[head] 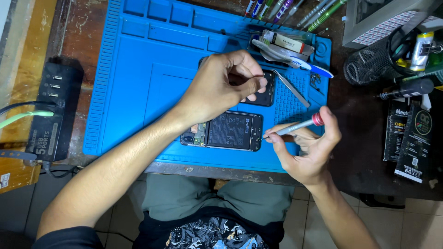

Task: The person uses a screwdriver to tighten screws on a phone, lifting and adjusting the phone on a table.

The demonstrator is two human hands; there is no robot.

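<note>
Toothbrush in blue mat compartment

From my remote seat I see a worn dark-brown wooden workbench across the far part of the view, its pale yellowish edge strip at far left. Near me, a grey tiled floor lies dim below.

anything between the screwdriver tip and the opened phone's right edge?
Nothing visible. The right hand holds the screwdriver with its tip right at the opened phone's right edge, on bare blue mat. The left hand is above the phone, pinching something too small to tell, not in the tip's path.
</note>
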